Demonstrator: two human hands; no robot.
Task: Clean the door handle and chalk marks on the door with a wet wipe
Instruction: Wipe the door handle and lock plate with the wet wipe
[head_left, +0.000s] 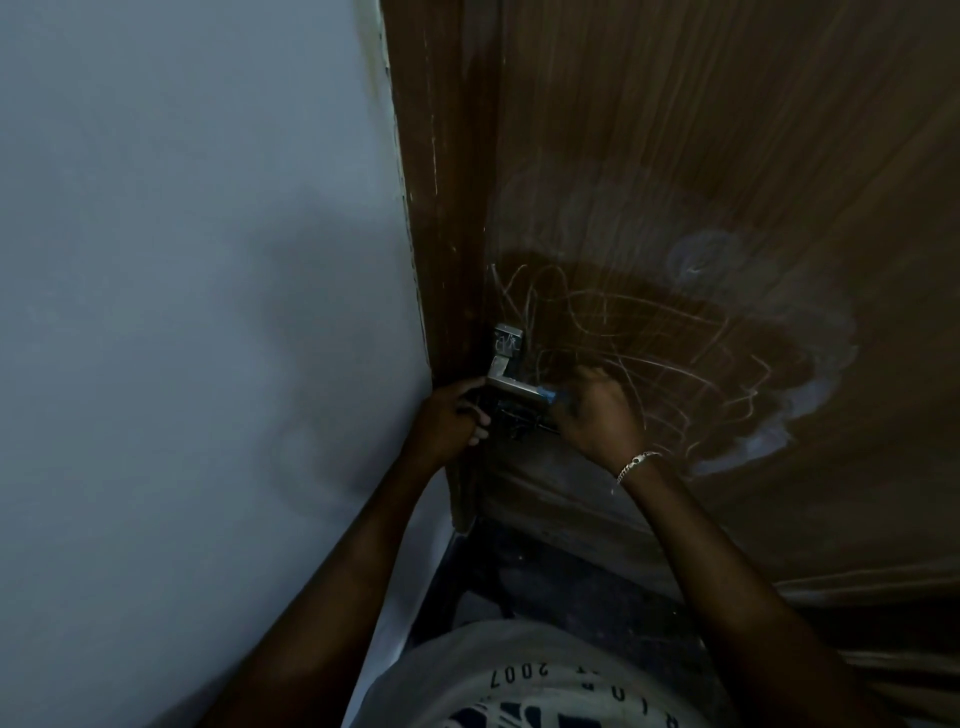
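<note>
Brown door (727, 156). Chalk marks (649, 353) scribbled right of lever, pale smears around. Left hand (449, 418): fingers curled round door handle (511, 387) near pivot. Right hand (597, 410): fingers bunched tight at lever's free end, pinching bluish scrap, probably wet wipe (554, 398).

Wall (208, 260) and door frame (447, 208) crowd the door handle (511, 387) leftward; the door (727, 156) rightward offers room.

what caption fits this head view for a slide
Left hand and right hand at the door handle, chalk marks across the door.
</note>
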